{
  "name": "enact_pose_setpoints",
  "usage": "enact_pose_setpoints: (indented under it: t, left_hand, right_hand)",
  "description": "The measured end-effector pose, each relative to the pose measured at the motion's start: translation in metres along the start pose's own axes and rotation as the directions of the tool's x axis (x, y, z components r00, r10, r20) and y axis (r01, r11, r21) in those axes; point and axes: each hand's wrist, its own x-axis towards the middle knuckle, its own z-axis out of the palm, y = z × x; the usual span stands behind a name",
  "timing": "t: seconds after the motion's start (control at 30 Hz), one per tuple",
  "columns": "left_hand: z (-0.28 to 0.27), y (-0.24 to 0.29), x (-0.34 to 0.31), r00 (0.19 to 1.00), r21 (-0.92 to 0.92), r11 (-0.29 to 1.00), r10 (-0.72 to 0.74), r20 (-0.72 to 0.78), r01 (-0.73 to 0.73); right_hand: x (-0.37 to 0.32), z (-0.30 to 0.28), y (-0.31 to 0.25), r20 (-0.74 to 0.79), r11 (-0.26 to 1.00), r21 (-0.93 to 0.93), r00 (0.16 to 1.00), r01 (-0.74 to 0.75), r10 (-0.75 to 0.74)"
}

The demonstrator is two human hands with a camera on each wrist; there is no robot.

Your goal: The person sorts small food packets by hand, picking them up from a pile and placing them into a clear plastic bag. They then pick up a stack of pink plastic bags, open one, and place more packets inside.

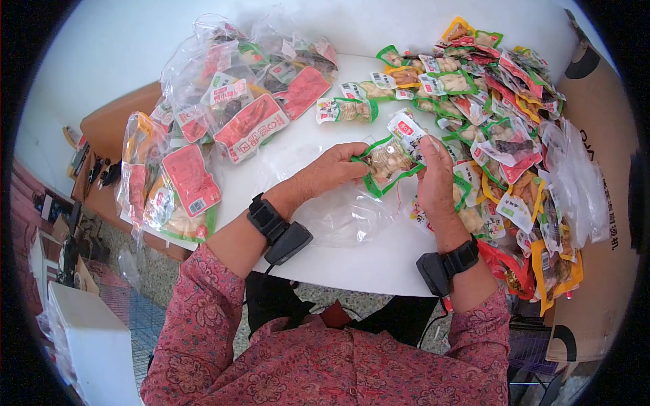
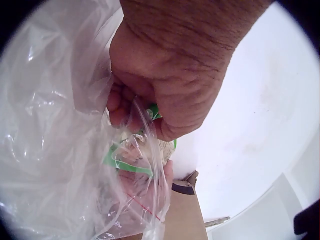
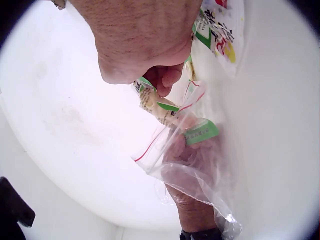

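Both hands are over the middle of the white table. My left hand point(image 1: 332, 169) pinches the left end of a green-edged, clear-fronted food packet point(image 1: 389, 162) with pale pieces inside. At its other end my right hand point(image 1: 439, 179) grips it, fingers curled behind and thumb on top. A white label part with a red mark point(image 1: 406, 128) sticks up beside that thumb. Below the hands spreads a clear zip bag point(image 1: 345, 220). In the left wrist view the bag's zip edge point(image 2: 155, 170) overlaps the left fingers; in the right wrist view its red-lined mouth point(image 3: 150, 150) lies close below the packet.
Filled clear bags of packets point(image 1: 230, 95) heap up at the left, with red packets point(image 1: 191, 179) in front. At the right a large pile of loose packets point(image 1: 501, 135) reaches the table edge, beside empty plastic bags point(image 1: 575, 183) and a cardboard box point(image 1: 596, 284). One packet point(image 1: 345, 110) lies behind the hands.
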Motion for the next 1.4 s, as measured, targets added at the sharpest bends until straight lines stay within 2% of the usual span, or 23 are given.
enact_pose_setpoints:
  t: [0.1,0.47,0.53,0.63,0.7,0.77,0.83,0.9,0.97,1.07,1.1,1.13,1.17,1.2,1.23,1.27,1.33,1.37,1.4]
  left_hand:
    - [-0.001,0.0,0.0,1.0,0.015,1.0,0.003,0.003,-0.004]
    - [0.0,0.002,0.0,1.0,0.036,0.999,-0.023,0.012,0.022]
    - [0.0,-0.002,0.001,0.996,-0.104,0.994,-0.045,-0.079,0.036]
    - [-0.004,-0.002,-0.001,0.998,-0.021,1.0,-0.009,-0.055,0.008]
    - [-0.001,0.002,-0.001,0.997,-0.03,1.0,-0.007,-0.072,0.005]
    - [0.002,0.004,-0.001,0.996,-0.04,0.999,-0.01,-0.09,0.007]
    - [0.002,0.005,-0.001,0.992,-0.028,0.996,0.083,-0.095,-0.086]
    - [-0.008,0.008,-0.003,0.994,0.036,0.997,0.077,-0.08,-0.074]
    - [-0.012,0.012,-0.005,0.996,0.109,0.992,0.071,-0.055,-0.065]
    - [-0.012,0.013,-0.005,0.989,0.05,0.989,0.142,-0.047,-0.14]
    - [-0.012,0.011,-0.003,0.984,0.203,0.964,0.178,-0.019,-0.17]
    - [-0.013,0.01,-0.001,0.978,0.35,0.915,0.208,0.015,-0.2]
    - [-0.014,0.009,0.0,0.979,0.355,0.914,0.205,0.016,-0.197]
    - [-0.01,0.018,-0.002,0.99,0.586,0.802,0.142,0.007,-0.119]
    - [-0.006,0.029,-0.005,0.996,0.777,0.629,0.082,-0.019,-0.037]
    - [0.0,0.041,-0.006,0.997,0.782,0.623,0.076,-0.023,-0.03]
    - [0.013,0.061,-0.007,0.996,0.929,0.363,-0.075,-0.049,0.072]
    - [0.014,0.064,-0.006,0.995,0.931,0.354,-0.082,-0.059,0.084]
    - [0.014,0.067,-0.004,0.999,0.967,0.255,-0.039,-0.005,0.015]
  right_hand:
    - [0.001,-0.003,0.001,0.039,1.0,-0.009,0.999,-0.014,0.014]
    - [0.001,-0.001,0.002,-0.005,0.999,0.013,0.999,-0.034,0.034]
    - [0.004,-0.003,0.007,0.001,0.999,0.027,0.999,-0.033,0.033]
    - [0.003,-0.004,0.005,0.033,1.0,0.009,0.999,-0.024,0.024]
    - [0.002,-0.002,0.0,0.06,1.0,-0.022,0.998,-0.018,0.019]
    - [-0.001,0.0,-0.004,-0.012,0.991,-0.134,1.0,0.014,-0.016]
    - [0.002,0.0,0.0,-0.035,0.996,-0.087,0.999,0.037,-0.04]
    - [0.008,-0.002,0.003,-0.059,0.997,-0.032,0.996,0.068,-0.07]
    - [0.016,-0.01,0.005,-0.029,0.975,-0.148,0.985,0.165,-0.171]
    - [0.024,-0.012,0.011,-0.062,0.961,-0.225,0.981,0.163,-0.181]
    - [0.024,-0.012,0.011,-0.065,0.961,-0.221,0.981,0.165,-0.183]
    - [0.025,-0.011,0.01,-0.028,0.93,-0.303,0.974,0.207,-0.226]
    - [0.025,-0.012,0.011,0.012,0.891,-0.381,0.965,0.248,-0.263]
    - [0.029,-0.013,0.017,0.06,0.789,-0.467,0.904,0.4,-0.423]
    - [0.029,-0.013,0.016,0.058,0.794,-0.459,0.905,0.399,-0.422]
    - [0.028,-0.013,0.015,0.087,0.784,-0.455,0.898,0.422,-0.432]
    - [0.026,-0.011,0.013,0.113,0.783,-0.438,0.891,0.442,-0.44]
    - [0.025,-0.012,0.011,0.111,0.823,-0.412,0.917,0.392,-0.382]
    - [0.024,-0.011,0.01,0.112,0.858,-0.383,0.939,0.341,-0.324]
